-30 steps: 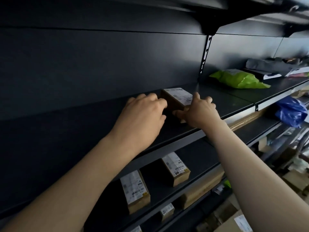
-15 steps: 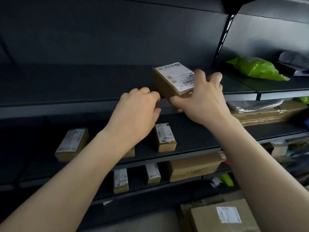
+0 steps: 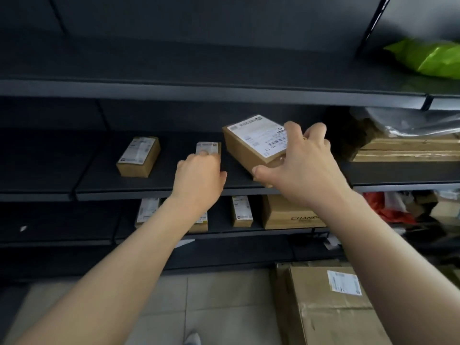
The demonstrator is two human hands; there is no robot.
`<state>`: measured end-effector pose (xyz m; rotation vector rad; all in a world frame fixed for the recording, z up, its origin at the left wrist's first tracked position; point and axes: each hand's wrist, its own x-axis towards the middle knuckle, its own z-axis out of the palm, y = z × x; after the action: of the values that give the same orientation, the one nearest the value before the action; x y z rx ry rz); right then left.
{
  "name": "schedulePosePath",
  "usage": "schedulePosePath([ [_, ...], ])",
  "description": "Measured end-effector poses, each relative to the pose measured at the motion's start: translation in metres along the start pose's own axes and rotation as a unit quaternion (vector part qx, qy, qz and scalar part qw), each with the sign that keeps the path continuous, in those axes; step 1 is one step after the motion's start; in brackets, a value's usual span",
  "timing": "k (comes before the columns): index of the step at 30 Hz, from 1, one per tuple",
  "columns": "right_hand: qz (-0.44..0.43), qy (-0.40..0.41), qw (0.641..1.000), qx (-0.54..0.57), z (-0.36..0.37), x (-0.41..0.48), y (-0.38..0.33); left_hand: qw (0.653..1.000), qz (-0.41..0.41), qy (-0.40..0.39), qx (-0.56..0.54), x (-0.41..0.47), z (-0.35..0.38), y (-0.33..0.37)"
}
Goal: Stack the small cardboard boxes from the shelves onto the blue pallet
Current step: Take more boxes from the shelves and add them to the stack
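My right hand grips a small cardboard box with a white label, thumb under its near corner and fingers over its right end. The box is tilted and held in front of the middle shelf. My left hand reaches onto that shelf. Its fingertips touch a smaller labelled box, with the thumb spread to the side. Another small box stands further left on the same shelf. The blue pallet is out of view.
The lower shelf holds small boxes and a bigger carton. A large carton stands on the tiled floor at the right. A green bag lies on the top shelf, and flat cardboard packages lie at the right.
My right hand has taken the labelled box off the top shelf and brought it down to the middle shelf. My left hand left that box and reached the smaller one. The view tilted down.
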<state>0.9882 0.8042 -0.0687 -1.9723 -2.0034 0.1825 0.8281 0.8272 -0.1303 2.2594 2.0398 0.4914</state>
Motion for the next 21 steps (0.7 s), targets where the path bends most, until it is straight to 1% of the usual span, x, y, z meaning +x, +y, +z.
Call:
schedulePosePath([
  [2, 0.019, -0.018, 1.000, -0.003, 0.021, 0.004, 0.002, 1.000, -0.021, -0.018, 0.004, 0.001, 0.016, -0.012],
  [8, 0.060, -0.019, 0.998, -0.001, 0.076, 0.031, 0.006, 0.996, -0.070, -0.049, 0.018, 0.029, 0.062, -0.040],
  [14, 0.073, -0.016, 0.997, 0.005, 0.119, 0.063, 0.007, 0.993, -0.113, -0.037, 0.023, 0.070, 0.113, -0.057],
  [18, 0.082, -0.012, 0.997, -0.001, 0.140, 0.078, 0.010, 0.983, -0.169, -0.066, 0.017, 0.091, 0.142, -0.066],
  [21, 0.084, -0.011, 0.996, -0.007, 0.151, 0.084, 0.015, 0.978, -0.192, -0.076, -0.006, 0.104, 0.158, -0.071],
])
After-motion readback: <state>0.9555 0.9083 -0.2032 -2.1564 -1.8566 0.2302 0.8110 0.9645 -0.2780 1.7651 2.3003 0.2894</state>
